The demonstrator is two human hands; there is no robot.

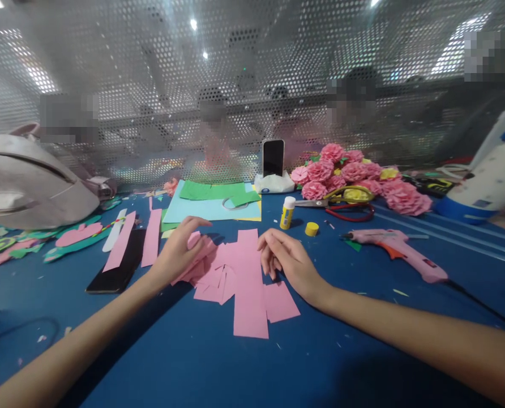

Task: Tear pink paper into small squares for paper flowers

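Glue gun (399,255), glue stick (287,212), scissors (341,204) and paper roses (354,175) lie on the blue table (193,362).

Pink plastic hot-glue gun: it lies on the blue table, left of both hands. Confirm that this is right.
Wrong on the side. The pink plastic hot-glue gun lies on the blue table, right of both hands, past the right hand; the left hand touches the pink paper pieces. The head view shows it.

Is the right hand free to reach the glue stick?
Probably yes: the right hand rests on pink paper, seemingly holding nothing, with only bare table between it and the glue stick.
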